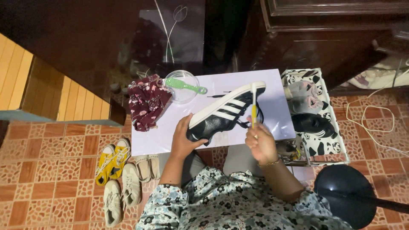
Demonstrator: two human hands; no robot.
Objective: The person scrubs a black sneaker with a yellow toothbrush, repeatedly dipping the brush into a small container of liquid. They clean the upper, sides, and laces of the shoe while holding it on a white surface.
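One black leather-look sneaker with three white stripes and a white rubber sole (pixel 226 111) is tilted above the white rectangular tabletop (pixel 166 138), its toe raised toward the far right and its heel low at the near side. The left hand (pixel 184 138) is wrapped around the heel, holding the shoe up. The right hand (pixel 260 142) is closed around the yellow handle of one slim toothbrush with a white head (pixel 253 104), which stands upright with its bristled end against the sole's edge near the toe. Black laces hang loose beneath the shoe.

On the tabletop's far left lies one crumpled maroon floral cloth (pixel 147 102), soft and folded over itself. Just beside it stands one round clear plastic bowl (pixel 181 87), and one green plastic brush (pixel 186 85) rests across its rim.

To the right stands one open box with a black-and-white panda print (pixel 317 147); inside it are one pair of fuzzy grey slippers (pixel 303 96) and one black shoe (pixel 311 123).

On the terracotta patterned floor tiles at the left lie three pairs of small shoes: one yellow canvas pair (pixel 111 159), one beige slip-on pair (pixel 148 167) and one off-white lace-up pair (pixel 121 191).
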